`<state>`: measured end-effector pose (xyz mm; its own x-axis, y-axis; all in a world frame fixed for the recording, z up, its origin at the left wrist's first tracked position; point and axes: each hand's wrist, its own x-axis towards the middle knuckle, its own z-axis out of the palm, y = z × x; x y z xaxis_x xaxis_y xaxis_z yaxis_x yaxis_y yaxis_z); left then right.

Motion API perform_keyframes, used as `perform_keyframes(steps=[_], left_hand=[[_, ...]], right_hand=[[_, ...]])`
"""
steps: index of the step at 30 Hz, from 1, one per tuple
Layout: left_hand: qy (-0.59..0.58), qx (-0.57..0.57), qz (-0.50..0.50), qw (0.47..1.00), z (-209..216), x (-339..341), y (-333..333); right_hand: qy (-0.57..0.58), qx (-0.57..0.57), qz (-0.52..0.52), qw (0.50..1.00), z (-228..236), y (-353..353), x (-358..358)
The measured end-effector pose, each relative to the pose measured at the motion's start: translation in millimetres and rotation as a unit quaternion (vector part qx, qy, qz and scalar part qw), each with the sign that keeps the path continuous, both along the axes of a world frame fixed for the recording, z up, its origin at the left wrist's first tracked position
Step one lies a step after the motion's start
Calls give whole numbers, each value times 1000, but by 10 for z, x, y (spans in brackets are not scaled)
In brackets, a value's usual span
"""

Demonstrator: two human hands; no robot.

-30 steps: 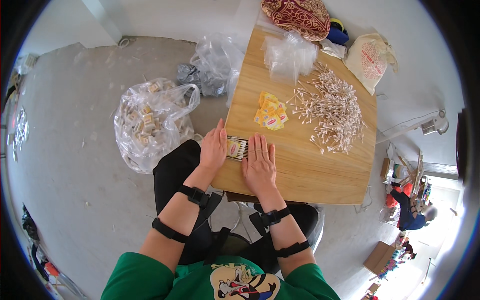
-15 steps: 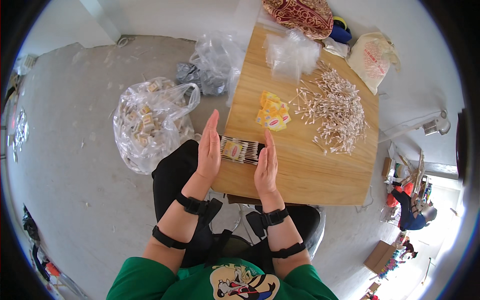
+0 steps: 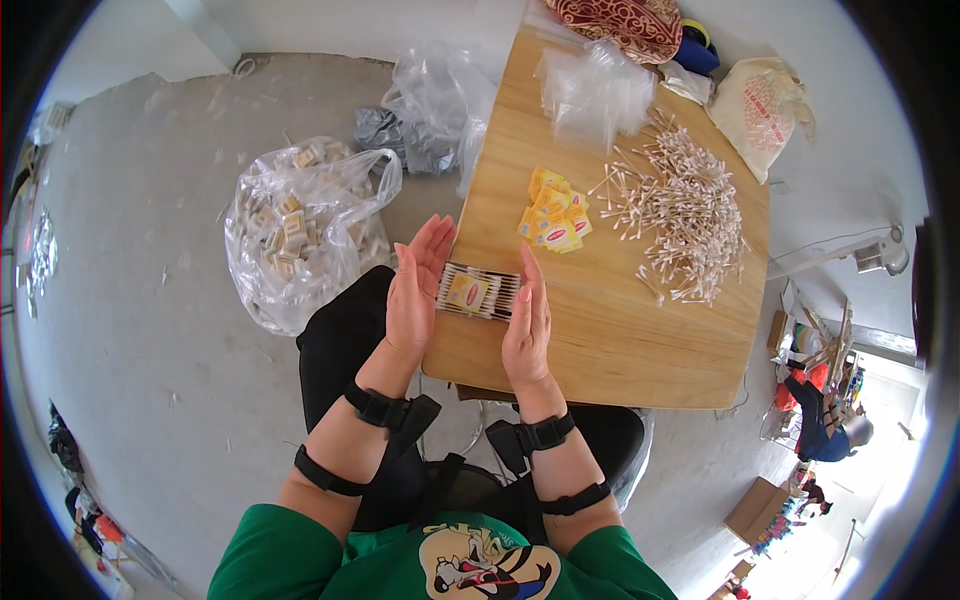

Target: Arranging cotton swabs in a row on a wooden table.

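A flat layer of cotton swabs [image 3: 497, 298] lies at the left edge of the wooden table, with dark patches showing around it. On top of the swabs rests a yellow card [image 3: 467, 292]. My left hand [image 3: 411, 295] stands upright at their left ends, fingers stretched and thumb raised. Opposite it, my right hand [image 3: 529, 325] is held on edge with straight fingers, its palm at the right ends. The swabs lie between the two palms; whether each palm presses on them I cannot tell. Neither hand grasps anything.
Loose yellow cards [image 3: 557, 212] and a big heap of cotton swabs [image 3: 690, 220] lie farther off on the table [image 3: 610, 350]. Clear plastic bags [image 3: 597, 95] sit at the back. On the floor to the left stands a plastic bag of small packs [image 3: 300, 235].
My right palm has closed in on the swabs' right ends, covering most of the dark gap there. My left hand has turned, its fingers now leaning right. The view has shifted slightly.
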<state>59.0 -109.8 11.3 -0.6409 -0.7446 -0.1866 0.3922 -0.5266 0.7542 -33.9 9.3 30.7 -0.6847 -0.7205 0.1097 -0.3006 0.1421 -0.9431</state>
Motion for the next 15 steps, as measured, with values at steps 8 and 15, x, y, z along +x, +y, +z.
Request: perform_keyframes(steps=[8, 15], left_hand=[[8, 13, 7, 1000, 26, 18, -2], [14, -5, 3, 1000, 28, 1, 29]], right_hand=[[-17, -13, 3, 1000, -44, -82, 80], [-28, -52, -8, 998, -10, -196, 201]])
